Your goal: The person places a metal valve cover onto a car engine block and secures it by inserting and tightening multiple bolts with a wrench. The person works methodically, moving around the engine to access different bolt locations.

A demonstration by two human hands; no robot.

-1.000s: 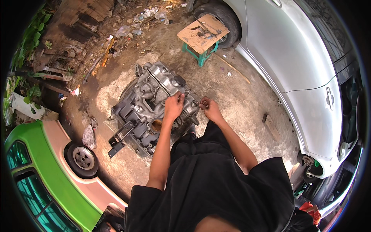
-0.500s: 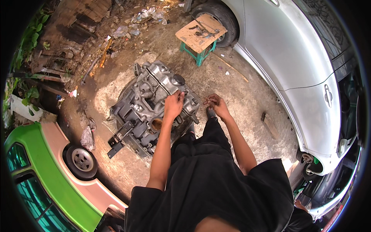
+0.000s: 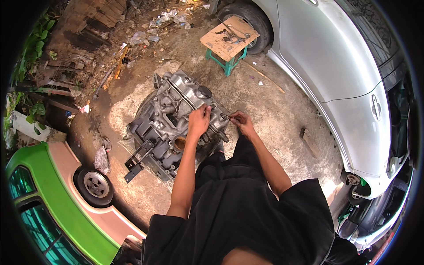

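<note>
A grey metal car engine [image 3: 182, 82] stands on the ground in front of me, with a round black cap [image 3: 204, 92] on its top cover. My left hand [image 3: 199, 121] is on the near side of that cover, its fingers curled and gripping the engine's edge. At the engine's right end, my right hand [image 3: 242, 123] has thumb and fingers pinched together against the metal. Whatever lies between those fingertips is too small to make out. A round brownish opening [image 3: 179, 143] shows just left of my left forearm.
Beyond the engine, a green stool [image 3: 227, 66] carries a wooden board [image 3: 221, 42] with tools on it. A silver car [image 3: 327, 57] stands along the right, a green and pink vehicle [image 3: 44, 176] at lower left. A wooden block [image 3: 310, 143] lies on the floor; litter is scattered farther off.
My right hand has moved left from beside the engine to touch its right end, its fingers now pinched. My left hand has stayed on the engine.
</note>
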